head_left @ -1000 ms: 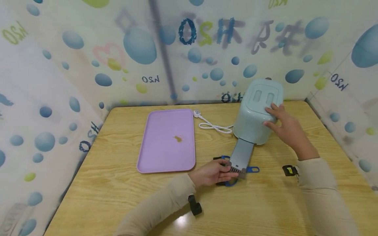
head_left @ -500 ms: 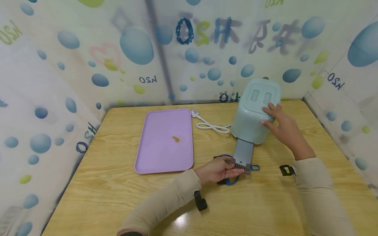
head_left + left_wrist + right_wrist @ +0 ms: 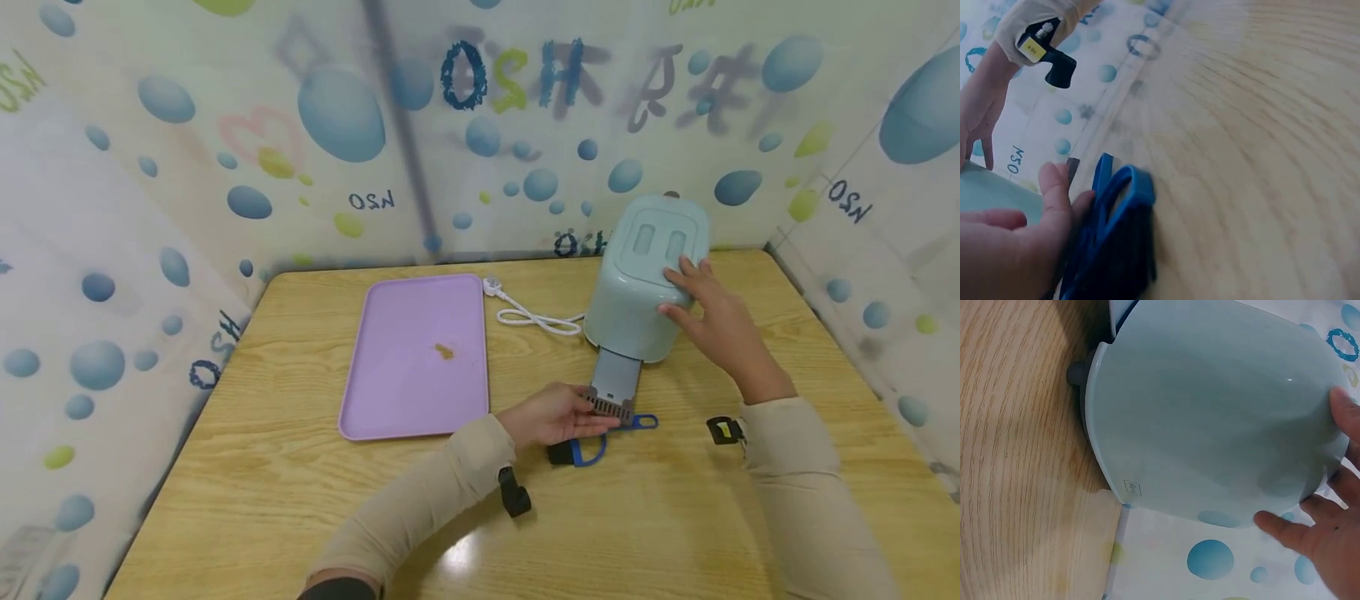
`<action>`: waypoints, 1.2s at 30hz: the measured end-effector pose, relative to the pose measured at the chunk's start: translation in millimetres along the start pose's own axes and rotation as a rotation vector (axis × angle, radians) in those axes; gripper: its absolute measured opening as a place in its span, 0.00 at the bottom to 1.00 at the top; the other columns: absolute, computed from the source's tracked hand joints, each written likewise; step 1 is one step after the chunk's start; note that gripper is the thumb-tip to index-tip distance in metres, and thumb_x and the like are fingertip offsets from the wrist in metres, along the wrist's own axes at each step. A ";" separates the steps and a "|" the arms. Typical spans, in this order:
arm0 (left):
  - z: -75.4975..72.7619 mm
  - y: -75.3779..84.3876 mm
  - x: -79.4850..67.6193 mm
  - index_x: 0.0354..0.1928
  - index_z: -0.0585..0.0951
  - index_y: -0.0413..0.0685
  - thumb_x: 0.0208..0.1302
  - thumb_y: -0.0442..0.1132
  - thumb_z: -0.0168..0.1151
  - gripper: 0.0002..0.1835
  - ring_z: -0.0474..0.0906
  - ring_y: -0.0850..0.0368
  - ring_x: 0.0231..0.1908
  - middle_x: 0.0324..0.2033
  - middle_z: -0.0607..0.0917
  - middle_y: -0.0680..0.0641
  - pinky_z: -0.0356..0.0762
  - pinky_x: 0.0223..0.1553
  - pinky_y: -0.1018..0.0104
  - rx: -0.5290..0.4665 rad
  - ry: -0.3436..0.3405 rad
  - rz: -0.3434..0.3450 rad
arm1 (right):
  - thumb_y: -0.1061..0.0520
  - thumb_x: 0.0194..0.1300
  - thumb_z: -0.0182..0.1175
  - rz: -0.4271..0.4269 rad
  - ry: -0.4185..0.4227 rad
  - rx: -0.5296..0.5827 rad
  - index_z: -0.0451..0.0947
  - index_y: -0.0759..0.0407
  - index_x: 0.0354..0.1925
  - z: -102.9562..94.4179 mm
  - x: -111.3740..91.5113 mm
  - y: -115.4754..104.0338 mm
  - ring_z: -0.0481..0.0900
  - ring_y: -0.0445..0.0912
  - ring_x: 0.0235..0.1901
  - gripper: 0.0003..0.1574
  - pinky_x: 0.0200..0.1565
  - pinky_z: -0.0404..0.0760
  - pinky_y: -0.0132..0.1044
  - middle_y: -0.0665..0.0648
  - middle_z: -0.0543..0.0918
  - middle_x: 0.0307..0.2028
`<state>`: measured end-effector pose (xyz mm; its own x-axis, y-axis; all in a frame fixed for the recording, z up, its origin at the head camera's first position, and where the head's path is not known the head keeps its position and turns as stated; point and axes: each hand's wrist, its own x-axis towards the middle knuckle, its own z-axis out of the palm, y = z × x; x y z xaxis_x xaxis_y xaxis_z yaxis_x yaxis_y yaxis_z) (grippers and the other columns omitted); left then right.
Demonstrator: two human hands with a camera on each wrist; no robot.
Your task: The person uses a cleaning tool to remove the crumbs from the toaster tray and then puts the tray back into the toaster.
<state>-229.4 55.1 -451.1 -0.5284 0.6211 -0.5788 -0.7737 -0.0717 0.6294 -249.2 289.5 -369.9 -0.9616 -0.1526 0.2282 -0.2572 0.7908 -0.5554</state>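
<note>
A pale mint toaster with a closed lid over its top stands at the right of the table. A grey crumb tray sticks out from its lower end. My left hand pinches the slotted outer end of that tray, thumb above and fingers below. On the toaster's upper right corner rests my right hand, fingers spread; in the right wrist view its fingertips touch the toaster's smooth wall. Beneath my left hand lies a blue-handled tool with black parts, partly hidden; its blue frame shows in the left wrist view.
Left of the toaster, a lilac tray bears a small patch of brown crumbs. A white power cord with plug lies between tray and toaster. Patterned walls border the wooden table behind and at the sides.
My left hand has pushed the crumb tray farther into the toaster, moving away from me and slightly right, so less of it sticks out. My right hand has stayed on the toaster.
</note>
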 end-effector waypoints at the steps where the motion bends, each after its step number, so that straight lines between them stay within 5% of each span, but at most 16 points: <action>1: -1.1 -0.3 -1.5 0.69 0.53 0.43 0.68 0.27 0.36 0.27 0.68 0.41 0.60 0.58 0.71 0.31 0.75 0.53 0.61 0.049 -0.005 -0.007 | 0.48 0.63 0.56 -0.004 0.004 -0.001 0.60 0.59 0.67 0.4 0.2 0.0 0.37 0.57 0.71 0.37 0.66 0.47 0.61 0.61 0.49 0.71; 5: -5.2 -3.0 -8.2 0.67 0.58 0.50 0.68 0.30 0.41 0.26 0.77 0.45 0.53 0.54 0.75 0.31 0.77 0.35 0.71 0.210 -0.039 -0.011 | 0.49 0.63 0.56 -0.019 0.027 -0.003 0.61 0.60 0.66 2.5 0.6 0.9 0.39 0.59 0.71 0.37 0.65 0.49 0.61 0.63 0.50 0.70; 11: -8.6 -4.6 -7.2 0.70 0.53 0.54 0.68 0.31 0.42 0.30 0.83 0.57 0.34 0.55 0.72 0.28 0.77 0.31 0.73 0.217 -0.073 -0.023 | 0.50 0.63 0.57 -0.040 0.055 -0.005 0.61 0.60 0.66 4.3 -0.6 3.4 0.41 0.61 0.70 0.36 0.65 0.50 0.62 0.64 0.52 0.70; 15: -9.5 -3.4 -3.4 0.69 0.54 0.46 0.67 0.27 0.39 0.29 0.80 0.49 0.48 0.58 0.68 0.26 0.79 0.39 0.73 0.110 -0.091 0.010 | 0.50 0.63 0.56 -0.047 0.057 0.009 0.61 0.60 0.66 5.5 -1.0 4.4 0.41 0.61 0.70 0.36 0.65 0.49 0.61 0.64 0.52 0.70; 19: -7.1 1.7 0.9 0.67 0.55 0.36 0.66 0.24 0.37 0.26 0.63 0.40 0.63 0.61 0.64 0.27 0.69 0.59 0.66 -0.012 -0.091 0.057 | 0.49 0.64 0.56 -0.052 0.061 0.015 0.60 0.60 0.66 7.3 -1.2 6.0 0.40 0.60 0.71 0.36 0.66 0.48 0.61 0.63 0.52 0.70; 23: -2.8 7.9 6.2 0.66 0.56 0.37 0.66 0.23 0.37 0.25 0.65 0.42 0.62 0.60 0.67 0.30 0.62 0.65 0.61 -0.032 -0.093 0.049 | 0.48 0.64 0.55 -0.057 0.068 0.008 0.60 0.59 0.66 8.5 -1.4 7.4 0.39 0.60 0.71 0.36 0.65 0.48 0.63 0.63 0.52 0.70; 29: 0.9 16.8 20.1 0.68 0.55 0.42 0.65 0.24 0.40 0.29 0.78 0.54 0.43 0.49 0.76 0.37 0.73 0.54 0.69 -0.004 -0.050 0.054 | 0.47 0.64 0.54 -0.075 0.083 0.008 0.61 0.59 0.66 8.1 -0.9 7.2 0.40 0.60 0.71 0.36 0.64 0.49 0.64 0.63 0.54 0.70; 36: 3.8 24.3 32.5 0.71 0.51 0.50 0.61 0.19 0.38 0.36 0.66 0.41 0.62 0.59 0.68 0.32 0.63 0.64 0.60 0.001 -0.032 0.065 | 0.47 0.64 0.54 -0.083 0.097 0.000 0.61 0.59 0.66 8.1 -1.2 6.0 0.42 0.62 0.70 0.36 0.63 0.51 0.65 0.64 0.56 0.69</action>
<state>-264.1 76.5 -452.7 -0.5661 0.6398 -0.5198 -0.7378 -0.1121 0.6656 -250.3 289.7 -379.9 -0.9231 -0.1599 0.3496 -0.3359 0.7780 -0.5310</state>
